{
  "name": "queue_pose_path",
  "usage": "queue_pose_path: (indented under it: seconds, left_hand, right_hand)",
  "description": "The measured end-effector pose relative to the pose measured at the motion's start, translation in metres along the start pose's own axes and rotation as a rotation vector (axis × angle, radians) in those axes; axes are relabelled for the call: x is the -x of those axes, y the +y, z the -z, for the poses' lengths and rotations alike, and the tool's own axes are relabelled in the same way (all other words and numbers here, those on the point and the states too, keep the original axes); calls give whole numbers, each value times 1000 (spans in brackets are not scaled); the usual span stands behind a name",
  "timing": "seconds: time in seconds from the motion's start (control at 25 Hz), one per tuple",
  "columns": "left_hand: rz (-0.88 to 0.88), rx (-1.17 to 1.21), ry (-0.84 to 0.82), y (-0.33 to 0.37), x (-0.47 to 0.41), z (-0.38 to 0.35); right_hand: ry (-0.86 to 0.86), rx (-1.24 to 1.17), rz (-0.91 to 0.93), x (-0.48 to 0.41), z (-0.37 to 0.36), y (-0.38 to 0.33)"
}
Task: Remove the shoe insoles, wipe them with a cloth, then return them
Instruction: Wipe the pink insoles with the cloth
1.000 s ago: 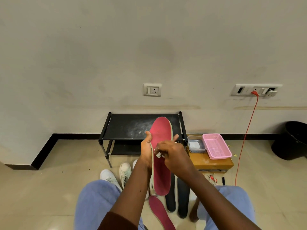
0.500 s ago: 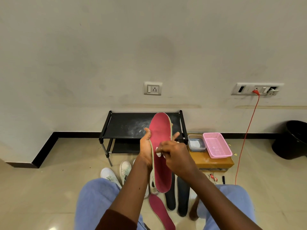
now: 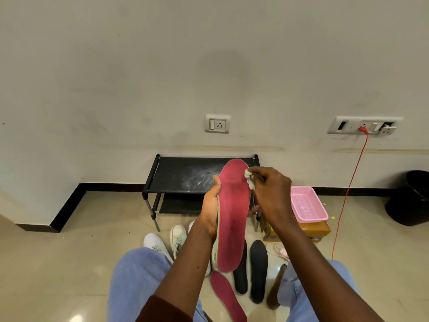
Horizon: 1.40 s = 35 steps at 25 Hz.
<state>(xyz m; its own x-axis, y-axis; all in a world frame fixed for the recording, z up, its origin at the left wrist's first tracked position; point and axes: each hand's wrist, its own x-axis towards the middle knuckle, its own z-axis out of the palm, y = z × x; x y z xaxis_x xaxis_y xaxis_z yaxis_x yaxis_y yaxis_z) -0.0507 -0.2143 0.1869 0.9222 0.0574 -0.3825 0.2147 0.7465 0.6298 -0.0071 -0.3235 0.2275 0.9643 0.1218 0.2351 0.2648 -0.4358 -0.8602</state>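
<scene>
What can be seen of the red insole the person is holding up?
The red insole has a red face and a pale greenish rim, looks like foam, and is long with rounded ends. It stands nearly upright in front of the black rack. The left hand grips its left edge near mid-length. The right hand holds a small white cloth against its upper right edge.

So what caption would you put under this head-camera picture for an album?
Left hand grips a red insole upright while the right hand presses a white cloth to its upper end.
</scene>
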Motion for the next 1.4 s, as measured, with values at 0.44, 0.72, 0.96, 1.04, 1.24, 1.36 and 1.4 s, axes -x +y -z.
queue_pose_path:
  seconds: [0.44, 0.72, 0.96, 1.04, 1.24, 1.36, 1.4]
  left_hand:
    - [1, 140, -1, 12, -9, -5]
    - [8, -72, 90, 0, -17, -7]
    - [-27, -123, 115, 8, -22, 0]
    - [-1, -21, 95, 10, -23, 1]
    - [29, 79, 32, 10, -28, 2]
    - [51, -91, 44, 9, -35, 5]
    - [53, -126, 66, 9, -36, 6]
  right_hand:
    - [-567, 228, 200, 36, -3, 1]
    - [-271, 262, 128, 2, -12, -8]
    - [-394, 230, 259, 20, -13, -2]
    - [-442, 196, 245, 29, -9, 0]
    - [-516, 98, 136, 25, -1, -1]
    - [-273, 121, 84, 14, -8, -5]
    - [-251, 157, 86, 11, -12, -5]
